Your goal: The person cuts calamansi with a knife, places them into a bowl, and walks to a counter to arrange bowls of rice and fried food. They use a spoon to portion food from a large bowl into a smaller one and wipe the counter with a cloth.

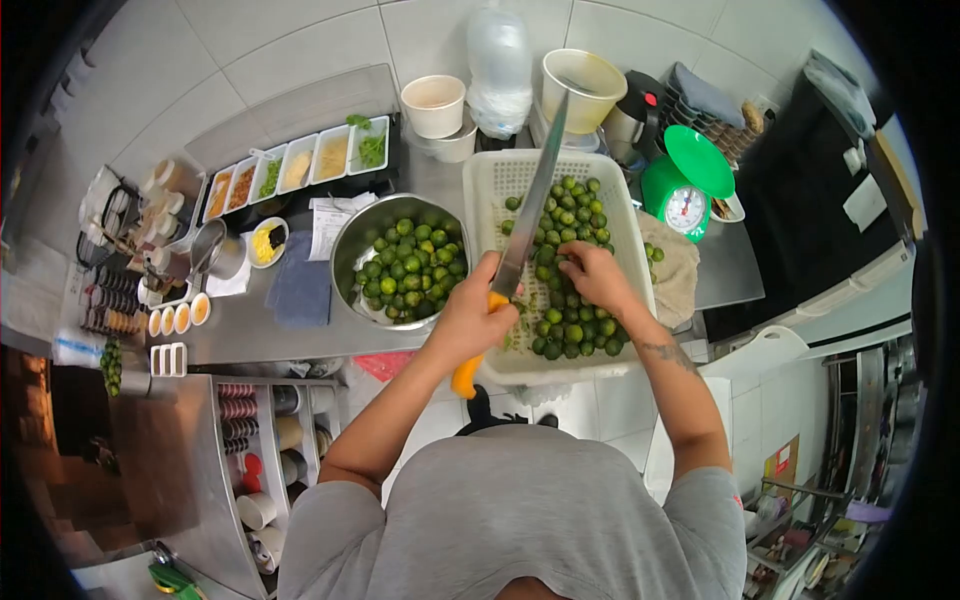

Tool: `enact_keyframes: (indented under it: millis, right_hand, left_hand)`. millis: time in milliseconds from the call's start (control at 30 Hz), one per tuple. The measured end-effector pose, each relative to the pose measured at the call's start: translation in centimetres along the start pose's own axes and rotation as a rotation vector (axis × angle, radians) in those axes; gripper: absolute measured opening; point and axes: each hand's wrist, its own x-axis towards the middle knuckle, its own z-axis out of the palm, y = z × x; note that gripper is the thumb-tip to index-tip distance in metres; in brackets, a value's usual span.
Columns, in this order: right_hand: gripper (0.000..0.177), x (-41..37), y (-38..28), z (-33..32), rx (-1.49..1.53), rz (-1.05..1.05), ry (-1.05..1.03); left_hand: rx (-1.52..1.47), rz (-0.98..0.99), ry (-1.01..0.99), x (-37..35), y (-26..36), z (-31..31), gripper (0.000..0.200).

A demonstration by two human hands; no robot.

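My left hand (468,318) is closed around the orange-yellow handle of a long knife (537,195), whose blade points up and away over the basket. Beneath the blade is a white perforated plastic basket (487,180) holding a heap of small green limes (577,325), mostly along its right side. Over that heap, my right hand (600,280) has its fingers curled in on a lime, partly hidden by the fingers. Left of the basket, a round steel pot (345,237) contains many more limes (415,265).
White trays of toppings (297,165) line the back left. A blue cloth (302,285) lies left of the pot. Behind the basket stand tubs (434,108) and a large plastic bottle (498,75). A green scale (688,190) and beige cloth (672,268) are on the right.
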Motion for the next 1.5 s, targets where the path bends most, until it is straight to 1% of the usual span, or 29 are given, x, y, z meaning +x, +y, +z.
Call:
enact_keyframes:
  millis: [67,100,200,300,400,433,533,633,733,833,933,1067,1133,1200,1267,1300,1367,1433,1500]
  right_hand:
    - [0.029,-0.1,0.4,-0.3,0.818,0.132,-0.086]
    - [0.030,-0.4,0.2,-0.4,1.228,0.210,-0.137]
    - [0.032,-1.5,-1.4,-1.2,1.471,0.133,-0.201]
    - [0.031,-2.1,-3.0,-1.5,1.544,0.086,-0.231]
    - [0.029,-2.0,-2.7,-0.8,1.496,0.017,-0.213]
    - [0.027,-2.0,-2.9,-0.8,1.461,0.017,-0.192]
    - [0.025,-2.0,-2.8,-0.5,1.392,-0.051,-0.139]
    - [0.024,-2.0,-2.7,-0.1,1.340,-0.053,-0.069]
    - [0.023,-2.5,-3.1,-0.2,1.320,-0.084,-0.055]
    - [0.023,-2.6,-2.9,-0.6,1.297,-0.070,-0.099]
    - [0.024,-2.9,-2.4,-1.2,1.329,-0.081,-0.147]
    - [0.024,-3.1,-1.7,-2.1,1.348,-0.085,-0.239]
    - [0.024,-3.1,-1.7,-2.4,1.376,-0.077,-0.253]
    - [0.023,-2.9,-1.3,-2.2,1.361,-0.048,-0.232]
    - [0.023,-2.5,-1.4,-2.0,1.331,-0.047,-0.220]
    - [0.023,-2.5,-1.4,-1.9,1.311,-0.055,-0.214]
    - [0.023,-2.5,-1.7,-1.7,1.287,-0.051,-0.172]
    - [0.021,-2.2,-2.0,-1.8,1.278,-0.025,-0.095]
    - [0.019,-1.5,-2.1,-1.5,1.290,-0.054,-0.037]
  left_hand:
    - [-0.210,-0.080,0.039,-0.4,0.7,-0.5,0.057]
    - [-0.223,-0.086,0.056,-0.8,1.7,-0.7,0.061]
    - [-0.311,-0.064,-0.037,-0.9,1.7,-1.1,0.060]
    - [-0.322,-0.059,-0.050,-1.3,0.2,-0.1,0.044]
    - [-0.343,-0.174,0.007,-2.0,0.8,1.4,0.050]
    - [-0.257,-0.118,0.030,-2.1,0.3,2.1,0.058]
    - [-0.182,-0.112,0.038,-2.1,0.6,3.3,0.061]
    - [-0.134,-0.096,0.070,-2.1,1.7,4.4,0.065]
    - [-0.240,-0.151,0.020,-1.8,2.0,4.9,0.065]
    - [-0.241,-0.178,0.069,-1.7,2.3,5.9,0.064]
    - [-0.155,-0.219,0.052,-1.9,3.0,6.2,0.065]
    - [-0.051,-0.108,0.191,-1.7,1.8,6.9,0.064]
    - [-0.045,-0.067,0.209,-2.0,1.8,7.3,0.063]
    - [-0.058,-0.029,0.213,-2.4,1.9,8.0,0.060]
    - [-0.070,-0.055,0.213,-2.6,1.9,8.5,0.059]
    - [-0.072,-0.103,0.209,-2.7,1.9,8.6,0.058]
    - [0.009,-0.113,0.225,-3.0,1.9,8.6,0.058]
    - [0.175,-0.035,0.261,-3.2,2.0,8.5,0.056]
    - [0.295,-0.014,0.280,-3.7,1.6,8.7,0.055]
